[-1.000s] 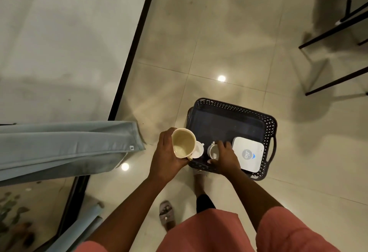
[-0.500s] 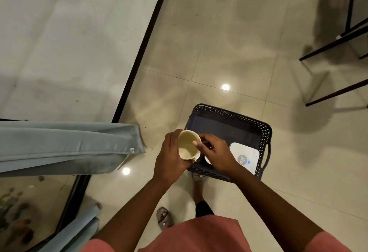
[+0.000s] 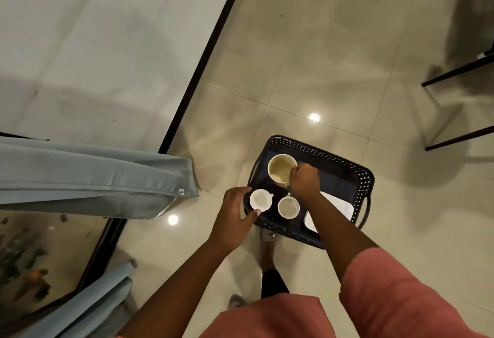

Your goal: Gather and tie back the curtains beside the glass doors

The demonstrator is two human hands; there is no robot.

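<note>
Head view is showing the curtain (image 3: 88,180) hanging loose by the glass door (image 3: 101,44), not yet gathered or tied. Beside it a person is loading a basket (image 3: 344,174): the right hand (image 3: 304,180) is gripping a big cup (image 3: 282,168), the left hand (image 3: 235,214) pinching a small cup (image 3: 260,200).

**Basket crowded, floor wide open**

Both hands sit in the black basket (image 3: 334,160); the right hand (image 3: 304,180) grips the big cream cup (image 3: 280,168) at the far end, the left hand (image 3: 235,214) holds a small white cup (image 3: 260,200) beside another small cup (image 3: 288,206); a white pad (image 3: 339,208) fills the right corner; the blue curtain (image 3: 93,177) juts in at left, apart from the basket; bare tile (image 3: 307,57) lies beyond.
</note>
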